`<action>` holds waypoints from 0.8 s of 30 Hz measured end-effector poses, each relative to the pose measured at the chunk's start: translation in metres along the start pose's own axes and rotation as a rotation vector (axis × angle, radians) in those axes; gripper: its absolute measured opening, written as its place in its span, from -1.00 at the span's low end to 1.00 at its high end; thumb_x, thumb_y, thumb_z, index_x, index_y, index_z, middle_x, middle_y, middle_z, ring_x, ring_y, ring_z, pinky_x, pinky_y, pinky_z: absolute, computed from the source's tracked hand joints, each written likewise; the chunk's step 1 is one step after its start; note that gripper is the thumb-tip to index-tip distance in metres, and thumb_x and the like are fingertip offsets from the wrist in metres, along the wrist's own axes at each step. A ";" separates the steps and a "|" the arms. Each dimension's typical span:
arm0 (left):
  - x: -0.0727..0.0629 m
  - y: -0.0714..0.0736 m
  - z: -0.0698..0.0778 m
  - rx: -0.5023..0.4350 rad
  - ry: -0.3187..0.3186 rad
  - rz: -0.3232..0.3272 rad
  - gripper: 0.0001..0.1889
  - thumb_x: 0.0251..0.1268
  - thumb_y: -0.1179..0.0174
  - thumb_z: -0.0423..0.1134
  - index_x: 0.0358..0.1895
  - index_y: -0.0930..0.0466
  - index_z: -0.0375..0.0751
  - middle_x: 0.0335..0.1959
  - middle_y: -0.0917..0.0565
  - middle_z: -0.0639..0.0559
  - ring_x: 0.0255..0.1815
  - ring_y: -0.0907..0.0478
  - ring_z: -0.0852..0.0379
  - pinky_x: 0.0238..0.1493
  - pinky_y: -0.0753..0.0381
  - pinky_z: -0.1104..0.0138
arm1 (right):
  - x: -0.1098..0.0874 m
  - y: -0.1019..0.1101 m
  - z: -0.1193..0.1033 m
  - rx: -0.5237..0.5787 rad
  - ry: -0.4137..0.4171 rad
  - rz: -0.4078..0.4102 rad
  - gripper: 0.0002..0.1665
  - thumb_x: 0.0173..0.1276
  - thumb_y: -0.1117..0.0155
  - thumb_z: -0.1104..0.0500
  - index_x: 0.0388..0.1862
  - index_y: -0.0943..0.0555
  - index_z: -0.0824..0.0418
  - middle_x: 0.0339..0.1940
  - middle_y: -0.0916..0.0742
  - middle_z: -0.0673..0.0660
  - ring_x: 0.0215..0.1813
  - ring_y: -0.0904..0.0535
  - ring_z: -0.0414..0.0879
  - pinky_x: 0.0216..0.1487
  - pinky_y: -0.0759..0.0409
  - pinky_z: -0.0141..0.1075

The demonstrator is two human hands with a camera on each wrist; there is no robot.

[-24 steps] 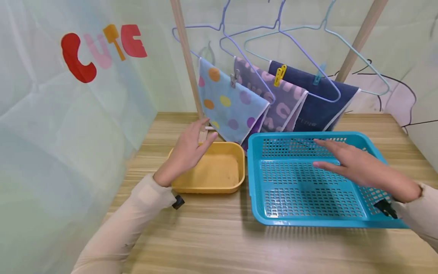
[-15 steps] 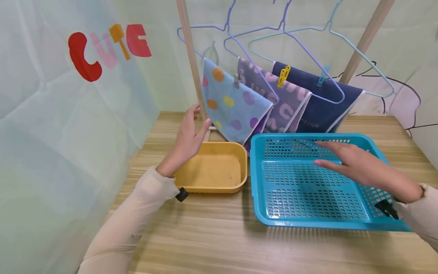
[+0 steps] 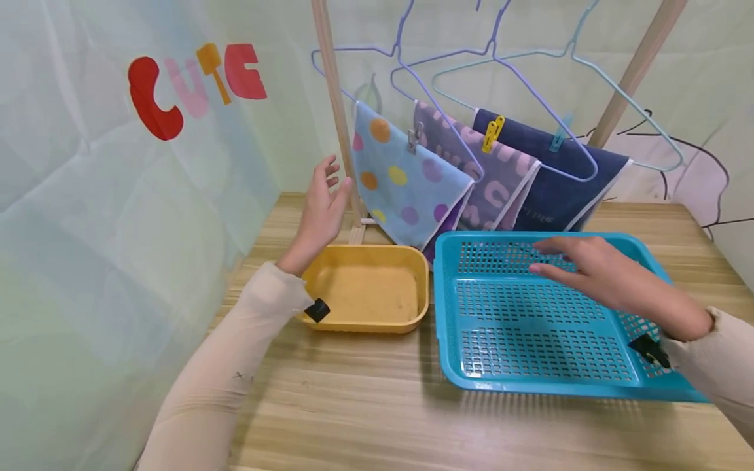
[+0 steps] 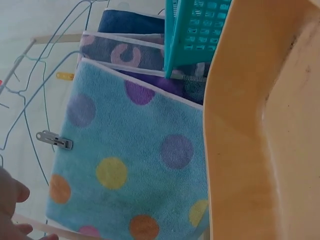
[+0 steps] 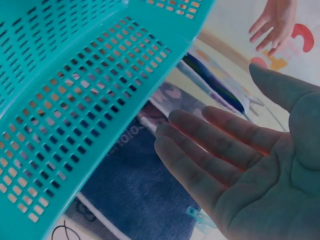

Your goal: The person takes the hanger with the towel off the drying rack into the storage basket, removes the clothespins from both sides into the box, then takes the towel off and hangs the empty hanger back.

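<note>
My left hand [image 3: 323, 208], fingers loosely bent and holding nothing, is raised above the back left of the yellow tray [image 3: 365, 325], beside the wooden post. My right hand [image 3: 601, 271] hovers over the blue basket [image 3: 548, 384], palm facing left and fingers extended. Three towels hang folded over hangers behind the containers. Nearest the left hand is the light blue dotted towel [image 3: 406, 176] with a grey clip [image 4: 55, 140]. Beyond it hang a purple-grey lettered towel [image 3: 501, 190] with a yellow clip [image 3: 493, 134] and a navy towel [image 5: 145, 185] with a blue clip [image 3: 561, 133].
Wooden posts [image 3: 337, 111] of a rack stand left and right of the hangers [image 3: 438, 104]. Bare wooden tabletop [image 3: 365, 405] lies in front of the tray and basket. A cloth wall [image 3: 118, 261] with coloured letters borders the left side.
My left hand has risen and moved back, from over the tray to beside the wooden post. My right hand stays over the basket with little movement. The head view has shifted slightly left.
</note>
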State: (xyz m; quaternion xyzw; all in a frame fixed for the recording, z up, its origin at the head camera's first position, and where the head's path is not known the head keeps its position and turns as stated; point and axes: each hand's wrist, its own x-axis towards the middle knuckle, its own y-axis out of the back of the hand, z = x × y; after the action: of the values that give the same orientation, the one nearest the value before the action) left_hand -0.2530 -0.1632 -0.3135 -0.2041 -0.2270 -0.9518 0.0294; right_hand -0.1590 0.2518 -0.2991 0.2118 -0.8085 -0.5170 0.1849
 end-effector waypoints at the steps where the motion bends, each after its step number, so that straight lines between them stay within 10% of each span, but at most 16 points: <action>1: 0.003 -0.001 -0.001 -0.007 0.007 0.009 -0.40 0.60 0.04 -0.17 0.52 -0.02 -0.34 0.42 -0.27 -0.29 0.40 -0.29 -0.22 0.37 -0.33 0.12 | 0.001 0.000 -0.001 0.002 0.003 0.012 -0.50 0.52 -0.20 0.01 0.21 -0.56 0.37 0.08 -0.70 0.30 0.10 -0.64 0.21 0.04 -0.57 0.14; 12: 0.033 -0.003 -0.006 -0.081 0.145 0.096 -0.42 0.60 0.05 -0.10 0.54 -0.08 -0.21 0.42 -0.33 -0.17 0.40 -0.35 -0.08 0.36 -0.34 0.18 | 0.021 0.000 -0.012 0.049 0.031 0.090 -0.68 0.54 -0.18 0.08 0.01 -0.66 0.31 -0.10 -0.76 0.18 -0.06 -0.70 0.09 -0.10 -0.65 0.06; 24: 0.055 -0.006 0.002 -0.073 0.103 0.126 -0.37 0.64 0.14 -0.02 0.57 0.03 -0.23 0.54 -0.16 -0.14 0.52 -0.13 -0.03 0.45 -0.12 0.34 | 0.053 0.007 -0.030 0.080 0.039 0.190 -0.76 0.53 -0.20 0.11 -0.11 -0.68 0.26 -0.24 -0.77 0.10 -0.20 -0.71 -0.04 -0.12 -0.66 -0.05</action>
State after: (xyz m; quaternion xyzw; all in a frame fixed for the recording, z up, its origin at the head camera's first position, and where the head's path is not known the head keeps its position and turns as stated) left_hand -0.3033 -0.1546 -0.2925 -0.1700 -0.1771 -0.9649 0.0936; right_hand -0.1886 0.2034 -0.2768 0.1515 -0.8411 -0.4602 0.2403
